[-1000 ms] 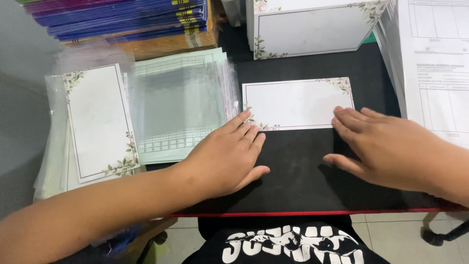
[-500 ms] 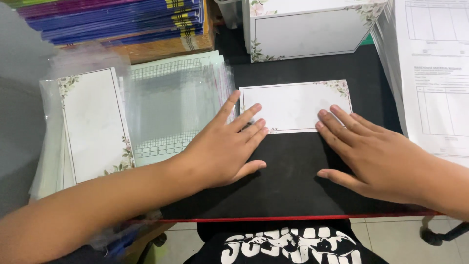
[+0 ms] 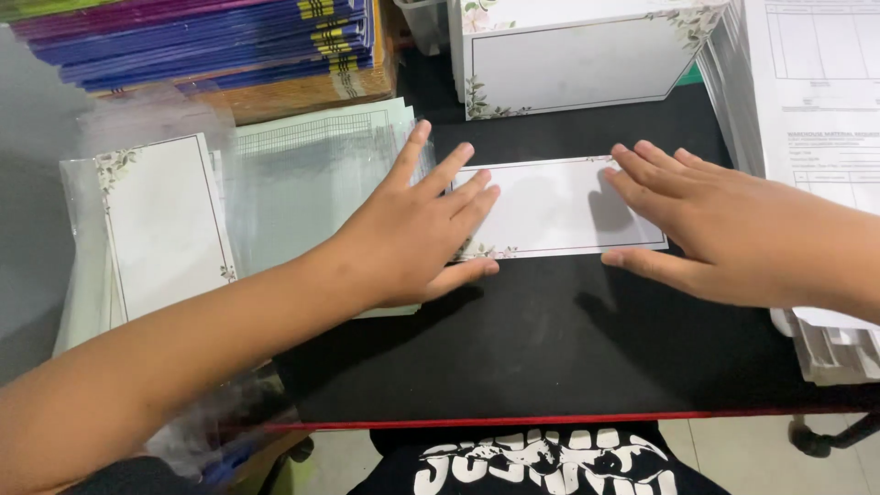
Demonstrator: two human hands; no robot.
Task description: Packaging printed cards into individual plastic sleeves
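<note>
**Both my hands flat on the floral card**

The white card with the floral corners [image 3: 557, 207] lies lengthwise on the black table [image 3: 550, 348], a little far of the middle, its long edges running left to right. My left hand [image 3: 417, 234] covers its left end: the fingers [image 3: 458, 170] are straight and slightly fanned, lying flat across the card's left edge and pointing far and right, while the thumb stretches along the near edge, just at the near-left corner. My right hand [image 3: 724, 229] covers the right end the same way, palm down, fingers [image 3: 646, 170] spread a little and pointing far and left, thumb reaching out along the table just near of the card's near edge. Neither hand pinches anything; both lie open on the card, and the bare middle of the card shows between them.

Under my left palm and wrist lies a stack of clear plastic sleeves [image 3: 302, 183] over pale green sheets. Further left sits another floral card in a sleeve [image 3: 165, 225], turned upright. Far of the card stands a white box of floral cards [image 3: 577, 64]. At the far left is a pile of purple and blue booklets [image 3: 202, 37], and along the right edge a stack of printed forms [image 3: 816, 82].
</note>
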